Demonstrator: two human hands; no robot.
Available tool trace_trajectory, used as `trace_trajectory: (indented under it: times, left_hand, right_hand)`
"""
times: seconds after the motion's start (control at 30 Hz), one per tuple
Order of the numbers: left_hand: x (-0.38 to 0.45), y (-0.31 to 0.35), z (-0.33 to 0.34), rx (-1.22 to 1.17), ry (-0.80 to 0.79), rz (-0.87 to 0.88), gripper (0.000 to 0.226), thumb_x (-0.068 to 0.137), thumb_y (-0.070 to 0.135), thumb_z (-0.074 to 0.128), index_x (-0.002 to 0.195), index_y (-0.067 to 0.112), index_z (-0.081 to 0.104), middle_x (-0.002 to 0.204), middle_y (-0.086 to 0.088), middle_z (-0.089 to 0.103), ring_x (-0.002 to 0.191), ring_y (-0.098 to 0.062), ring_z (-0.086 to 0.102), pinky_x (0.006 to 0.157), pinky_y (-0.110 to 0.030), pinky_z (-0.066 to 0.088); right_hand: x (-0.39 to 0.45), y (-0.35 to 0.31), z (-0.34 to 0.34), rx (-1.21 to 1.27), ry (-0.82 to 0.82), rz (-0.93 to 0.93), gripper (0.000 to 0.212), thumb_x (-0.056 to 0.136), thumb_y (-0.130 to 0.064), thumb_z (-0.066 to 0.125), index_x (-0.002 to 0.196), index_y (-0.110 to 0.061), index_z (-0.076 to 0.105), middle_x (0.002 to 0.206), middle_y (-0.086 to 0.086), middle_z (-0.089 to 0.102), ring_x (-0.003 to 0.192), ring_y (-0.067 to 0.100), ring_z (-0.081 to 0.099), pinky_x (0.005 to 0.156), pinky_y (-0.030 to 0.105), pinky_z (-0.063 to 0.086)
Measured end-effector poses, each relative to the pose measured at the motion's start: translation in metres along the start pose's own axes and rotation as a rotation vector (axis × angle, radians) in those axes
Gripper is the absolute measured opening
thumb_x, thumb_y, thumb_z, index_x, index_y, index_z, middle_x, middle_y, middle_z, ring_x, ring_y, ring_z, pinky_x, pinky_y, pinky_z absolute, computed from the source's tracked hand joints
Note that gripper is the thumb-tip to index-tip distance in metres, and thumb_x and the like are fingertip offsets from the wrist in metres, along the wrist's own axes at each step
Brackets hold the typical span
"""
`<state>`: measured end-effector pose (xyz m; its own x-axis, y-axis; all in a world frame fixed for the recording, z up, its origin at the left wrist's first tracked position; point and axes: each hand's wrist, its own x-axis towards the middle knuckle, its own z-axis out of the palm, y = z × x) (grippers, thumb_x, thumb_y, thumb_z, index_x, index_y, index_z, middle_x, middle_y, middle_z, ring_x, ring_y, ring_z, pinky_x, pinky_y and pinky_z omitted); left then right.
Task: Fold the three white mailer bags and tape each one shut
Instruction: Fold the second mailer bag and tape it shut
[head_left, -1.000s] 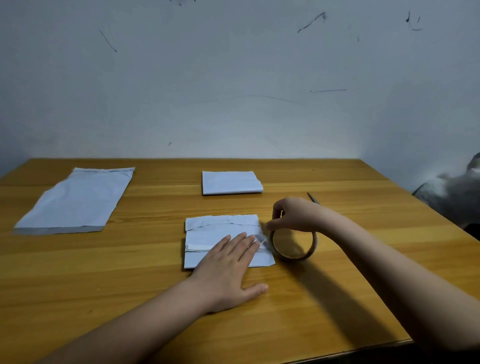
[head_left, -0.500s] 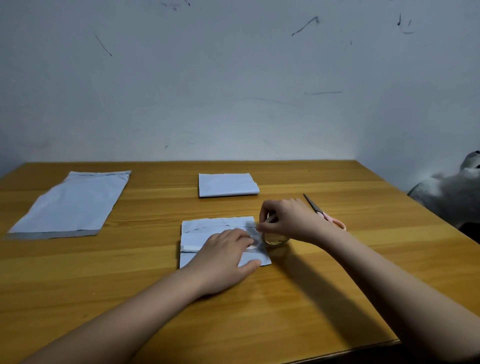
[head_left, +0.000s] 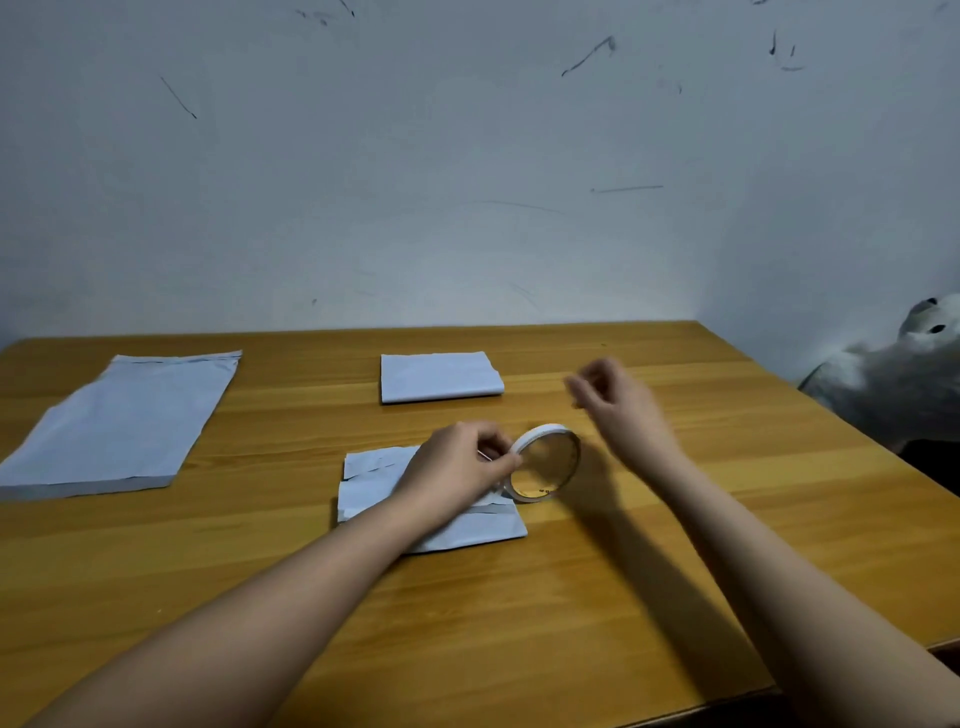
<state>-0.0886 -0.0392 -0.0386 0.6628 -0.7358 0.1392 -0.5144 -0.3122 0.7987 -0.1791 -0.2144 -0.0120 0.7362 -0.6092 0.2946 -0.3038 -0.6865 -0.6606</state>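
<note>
Head view: left hand (head_left: 457, 462) pinches the tape roll (head_left: 545, 462) upright, the folded bag (head_left: 457, 530) under it; right hand (head_left: 618, 400), blurred, seems loosely curled and empty beyond.

I see a wooden table (head_left: 649, 571) with a warm orange-brown grain set against a pale grey-white wall (head_left: 467, 182) marked with dark scuffs. At right, beyond the table edge, sits a grey plush toy (head_left: 893, 374).

the left hand (head_left: 457, 467) covers much of the near folded mailer bag (head_left: 467, 530); the right hand (head_left: 618, 400) is motion-blurred, its fingers indistinct; the flat mailer bag (head_left: 119, 421) runs off the left edge
</note>
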Motion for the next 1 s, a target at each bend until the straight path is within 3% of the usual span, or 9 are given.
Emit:
trace_trajectory:
  times: [0.07, 0.13, 0.27, 0.37, 0.6, 0.7, 0.83, 0.93, 1.0]
  left_hand:
    - [0.002, -0.003, 0.0, -0.003, 0.007, -0.011, 0.009, 0.081, 0.03, 0.073, 0.078, 0.024, 0.067, 0.072, 0.008, 0.07, 0.062, -0.004, 0.062, 0.067, -0.026, 0.05]
    - [0.004, -0.005, -0.001, -0.002, 0.009, -0.016, 0.008, 0.08, 0.029, 0.074, 0.079, 0.024, 0.068, 0.074, 0.009, 0.069, 0.062, -0.001, 0.06, 0.068, -0.026, 0.05]
    - [0.009, -0.008, -0.001, -0.02, -0.003, -0.043, 0.008, 0.079, 0.028, 0.076, 0.078, 0.024, 0.069, 0.077, 0.006, 0.072, 0.071, -0.009, 0.067, 0.073, -0.032, 0.054]
    - [0.01, -0.007, -0.003, -0.011, -0.014, -0.038, 0.01, 0.078, 0.026, 0.076, 0.074, 0.026, 0.067, 0.077, 0.006, 0.072, 0.073, -0.012, 0.069, 0.076, -0.036, 0.055]
    - [0.011, -0.004, -0.006, 0.02, -0.037, -0.033, 0.015, 0.08, 0.021, 0.075, 0.075, 0.029, 0.063, 0.072, 0.009, 0.069, 0.069, -0.006, 0.068, 0.077, -0.029, 0.052]
    - [0.011, -0.003, -0.009, 0.035, -0.038, -0.024, 0.009, 0.08, 0.02, 0.075, 0.079, 0.023, 0.066, 0.073, 0.009, 0.069, 0.068, -0.006, 0.068, 0.075, -0.027, 0.051]
    - [0.011, -0.001, -0.011, 0.048, -0.051, -0.02, 0.007, 0.08, 0.017, 0.074, 0.083, 0.016, 0.069, 0.077, 0.003, 0.07, 0.07, -0.01, 0.068, 0.07, -0.026, 0.05]
    - [0.01, -0.001, -0.009, 0.031, -0.051, -0.035, 0.008, 0.081, 0.017, 0.074, 0.085, 0.013, 0.068, 0.075, 0.003, 0.07, 0.068, -0.009, 0.068, 0.062, -0.022, 0.047]
    - [0.011, -0.002, -0.007, 0.015, -0.031, -0.048, 0.009, 0.08, 0.017, 0.075, 0.084, 0.013, 0.068, 0.076, 0.001, 0.072, 0.07, -0.012, 0.07, 0.068, -0.027, 0.053]
  right_hand:
    - [0.01, 0.031, -0.013, -0.44, 0.072, 0.163, 0.026, 0.094, -0.04, 0.049, 0.103, -0.017, 0.059, 0.102, 0.007, 0.066, 0.092, 0.028, 0.061, 0.071, 0.032, 0.046]
    - [0.01, 0.054, -0.015, -0.715, -0.034, 0.251, 0.034, 0.094, -0.043, 0.047, 0.11, -0.014, 0.058, 0.106, 0.007, 0.062, 0.094, 0.027, 0.06, 0.076, 0.036, 0.051]
    - [0.007, 0.064, -0.012, -0.794, -0.081, 0.316, 0.048, 0.094, -0.054, 0.04, 0.114, -0.012, 0.053, 0.108, 0.008, 0.06, 0.097, 0.027, 0.06, 0.07, 0.033, 0.046]
    - [0.009, 0.056, -0.018, -0.834, -0.122, 0.337, 0.046, 0.093, -0.052, 0.045, 0.11, -0.012, 0.056, 0.094, 0.005, 0.059, 0.09, 0.024, 0.061, 0.07, 0.032, 0.048]
    - [0.007, 0.043, -0.024, -0.876, -0.224, 0.371, 0.039, 0.094, -0.047, 0.048, 0.104, -0.011, 0.059, 0.083, 0.002, 0.054, 0.089, 0.021, 0.061, 0.068, 0.027, 0.048]
    - [0.002, 0.046, -0.028, -0.745, -0.171, 0.398, 0.03, 0.087, -0.041, 0.058, 0.088, -0.011, 0.061, 0.076, 0.001, 0.057, 0.082, 0.021, 0.063, 0.067, 0.028, 0.05]
    - [-0.022, 0.046, -0.035, -0.109, -0.141, 0.4, 0.024, 0.085, -0.027, 0.065, 0.073, -0.007, 0.07, 0.068, 0.004, 0.073, 0.066, 0.02, 0.071, 0.072, 0.037, 0.06]
    - [-0.062, 0.025, -0.042, 0.271, -0.091, 0.377, 0.026, 0.088, -0.019, 0.065, 0.085, 0.006, 0.067, 0.072, 0.012, 0.072, 0.062, 0.022, 0.07, 0.063, 0.032, 0.06]
    - [-0.085, 0.012, -0.045, 0.373, -0.117, 0.367, 0.027, 0.088, -0.016, 0.066, 0.092, 0.011, 0.066, 0.072, 0.015, 0.071, 0.055, 0.02, 0.067, 0.055, 0.027, 0.056]
